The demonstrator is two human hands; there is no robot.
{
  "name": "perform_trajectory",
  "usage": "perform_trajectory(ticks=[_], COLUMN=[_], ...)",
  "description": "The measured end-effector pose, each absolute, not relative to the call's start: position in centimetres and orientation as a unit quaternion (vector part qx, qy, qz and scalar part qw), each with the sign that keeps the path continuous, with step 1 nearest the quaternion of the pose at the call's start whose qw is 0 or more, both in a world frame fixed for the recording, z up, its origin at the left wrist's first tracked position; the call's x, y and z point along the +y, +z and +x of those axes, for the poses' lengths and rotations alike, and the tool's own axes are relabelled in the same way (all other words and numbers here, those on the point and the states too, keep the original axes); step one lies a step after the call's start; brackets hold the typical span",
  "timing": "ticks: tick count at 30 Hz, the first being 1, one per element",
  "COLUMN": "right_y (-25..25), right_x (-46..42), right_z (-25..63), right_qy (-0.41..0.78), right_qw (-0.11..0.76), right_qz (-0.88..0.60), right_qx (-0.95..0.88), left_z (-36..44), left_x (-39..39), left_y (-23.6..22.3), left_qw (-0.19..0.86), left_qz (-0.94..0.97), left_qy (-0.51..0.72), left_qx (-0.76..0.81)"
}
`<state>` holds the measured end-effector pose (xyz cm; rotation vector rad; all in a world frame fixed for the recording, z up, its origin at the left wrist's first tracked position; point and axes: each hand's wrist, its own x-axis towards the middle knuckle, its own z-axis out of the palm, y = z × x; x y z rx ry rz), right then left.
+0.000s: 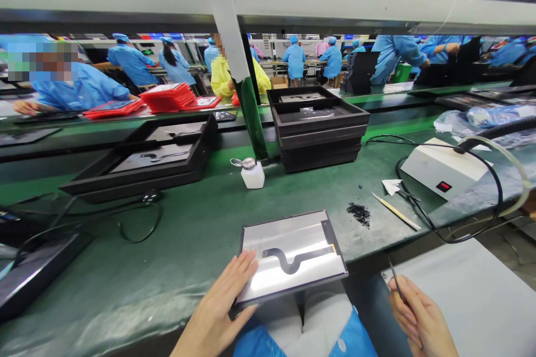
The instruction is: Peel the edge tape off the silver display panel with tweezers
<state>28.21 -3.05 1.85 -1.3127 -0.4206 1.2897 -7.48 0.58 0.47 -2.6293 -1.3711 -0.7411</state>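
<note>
A silver-backed display panel (293, 240) with a dark frame lies tilted at the near edge of the bench, partly over the edge. A curved black flex cable (288, 265) runs across its back. My left hand (221, 304) grips the panel's left side, fingers on the back and thumb at the near edge. Off to the right, beyond the bench edge, my right hand (421, 315) pinches dark tweezers (394, 276), points upward and apart from the panel. A small pile of black scraps (359, 215) lies right of the panel.
A white pump bottle (253, 175) with its lid up stands behind the panel. Black trays (322, 139) are stacked further back, with more trays (167, 170) left. A yellow stick (396, 211), cables and a white box (444, 167) sit right. Co-workers sit beyond.
</note>
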Motion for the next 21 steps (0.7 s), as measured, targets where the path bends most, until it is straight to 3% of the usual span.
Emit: perform_trajectory(ticks=[21], right_y=[0.2], right_x=[-3.0], right_z=[30.0], right_qy=[0.541], right_qw=[0.595], right_qz=[-0.569], right_qx=[-0.171], left_z=[-7.7], left_x=[0.7], left_y=[0.1], left_qw=[0.046], left_qz=[-0.859], left_qy=[-0.239], left_qx=[-0.450])
